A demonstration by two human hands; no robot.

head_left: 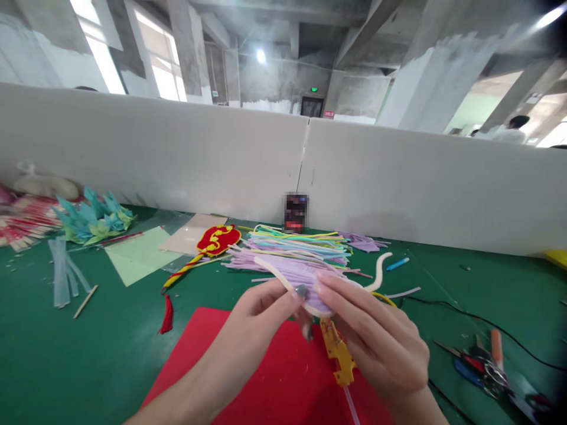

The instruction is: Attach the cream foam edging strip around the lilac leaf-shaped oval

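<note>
Both hands meet in the middle, over the near side of a lilac pipe-cleaner piece. A cream pipe cleaner curves along its near edge, with two loose ends sticking up left and right. My left hand pinches the cream pipe cleaner and the edge between thumb and fingers. My right hand presses its fingers on the same edge from the right. Beneath the hands lies a yellow glue gun with a clear glue stick, partly hidden by my right hand. A red mat lies under them.
Behind the hands lie pastel pipe cleaners. To the left are a red fan-shaped ornament, green paper and teal paper-like pieces. Scissors and pliers, a black cable and a blue pen lie right. A white partition stands behind.
</note>
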